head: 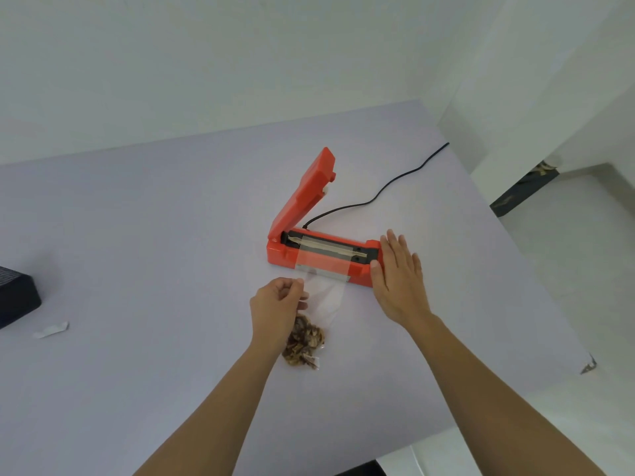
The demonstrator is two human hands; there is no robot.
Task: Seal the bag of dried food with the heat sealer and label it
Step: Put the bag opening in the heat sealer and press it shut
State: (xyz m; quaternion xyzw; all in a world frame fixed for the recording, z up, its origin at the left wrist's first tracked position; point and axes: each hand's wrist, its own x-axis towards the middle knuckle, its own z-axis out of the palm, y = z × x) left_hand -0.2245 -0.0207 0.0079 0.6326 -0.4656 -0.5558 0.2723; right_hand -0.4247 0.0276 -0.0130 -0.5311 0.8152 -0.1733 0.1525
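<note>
Our left hand [275, 304] pinches the clear bag [324, 297], its mouth across the open red heat sealer [309, 235]; our right hand [398, 273] rests flat, fingers straight, on the sealer's end.

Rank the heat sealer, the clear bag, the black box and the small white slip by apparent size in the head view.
1. heat sealer, lid raised: largest.
2. clear bag and black box: left unranked, because the left frame edge cuts off the box.
3. white slip: smallest.

Bare left hand [275, 305], bare right hand [398, 280], left forearm [220, 407], right forearm [498, 389], both uncovered as far as visible
</note>
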